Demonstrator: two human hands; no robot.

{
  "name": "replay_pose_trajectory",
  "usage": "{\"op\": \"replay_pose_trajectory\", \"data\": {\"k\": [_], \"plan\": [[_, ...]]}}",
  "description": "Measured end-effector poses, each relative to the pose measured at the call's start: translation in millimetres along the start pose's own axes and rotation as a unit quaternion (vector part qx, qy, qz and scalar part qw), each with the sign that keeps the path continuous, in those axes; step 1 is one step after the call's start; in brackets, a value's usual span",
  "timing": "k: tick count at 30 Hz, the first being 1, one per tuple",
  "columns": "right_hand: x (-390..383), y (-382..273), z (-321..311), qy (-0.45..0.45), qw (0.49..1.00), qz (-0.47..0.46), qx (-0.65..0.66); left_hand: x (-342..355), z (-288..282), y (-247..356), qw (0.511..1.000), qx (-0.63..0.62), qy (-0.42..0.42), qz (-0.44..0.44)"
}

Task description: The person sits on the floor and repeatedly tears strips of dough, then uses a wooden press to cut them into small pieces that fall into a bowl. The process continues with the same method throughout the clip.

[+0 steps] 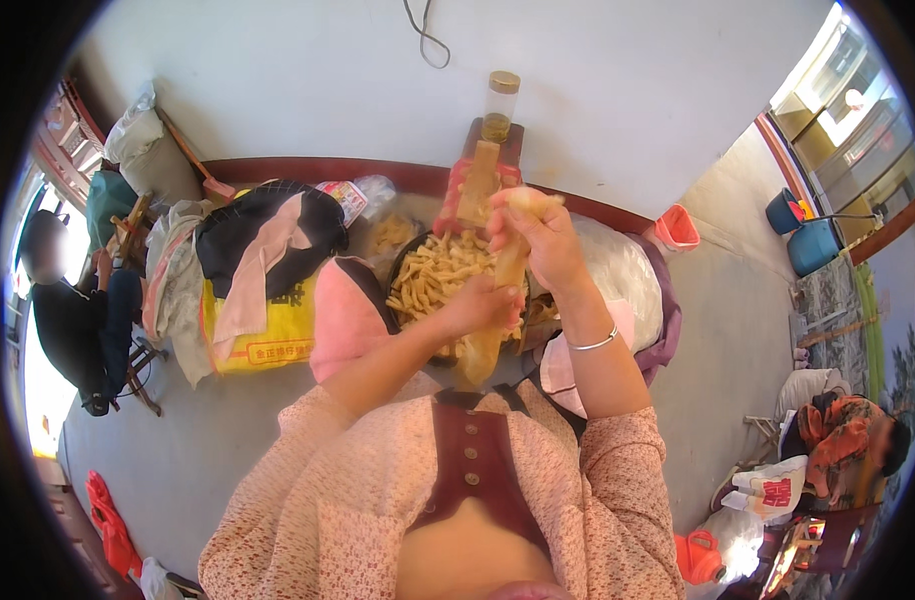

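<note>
My right hand [538, 240], raised at centre right, is closed around the upper part of a long, pale tan, translucent length of material [509, 263]. My left hand [483, 303] grips it lower down, and its loose end hangs below. Behind and under my hands is a dark round basin [391, 300] heaped with pale yellow finger-shaped pieces [436, 267]. Just beyond, a red stand [455, 200] bears a tan upright object [481, 170] and a clear lidded jar [503, 98]. My fingers partly hide what they hold.
Bundles of cloth and yellow sacks [258, 320] flank the basin left; a white bag [618, 280] lies right. A person in dark clothes [68, 310] sits far left, another in orange [843, 445] at lower right. Against the wall stands a red bucket [676, 228].
</note>
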State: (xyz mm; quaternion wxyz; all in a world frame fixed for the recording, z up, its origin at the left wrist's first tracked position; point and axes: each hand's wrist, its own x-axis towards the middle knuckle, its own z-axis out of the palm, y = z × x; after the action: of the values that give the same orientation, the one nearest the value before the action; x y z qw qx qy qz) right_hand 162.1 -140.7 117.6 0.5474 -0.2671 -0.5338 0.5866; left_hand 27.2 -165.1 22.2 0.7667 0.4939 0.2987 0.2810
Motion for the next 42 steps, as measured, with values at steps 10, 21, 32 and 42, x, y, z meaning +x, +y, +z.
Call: {"op": "replay_pose_trajectory", "data": {"k": [10,21,32,42], "plan": [[22,-4,-32,-0.153,0.972,0.151,0.097,18,-34,76,0.970,-0.099,-0.121,0.185],[54,51,-39,-0.088,0.942,0.263,0.192,70,-57,104,0.969,-0.137,0.037,0.204],[71,82,-55,-0.008,0.949,0.312,0.051,115,-94,98,0.913,-0.336,0.183,0.138],[64,98,-76,0.052,0.929,0.260,0.259,128,-123,51,0.815,0.282,0.229,0.452]]}}
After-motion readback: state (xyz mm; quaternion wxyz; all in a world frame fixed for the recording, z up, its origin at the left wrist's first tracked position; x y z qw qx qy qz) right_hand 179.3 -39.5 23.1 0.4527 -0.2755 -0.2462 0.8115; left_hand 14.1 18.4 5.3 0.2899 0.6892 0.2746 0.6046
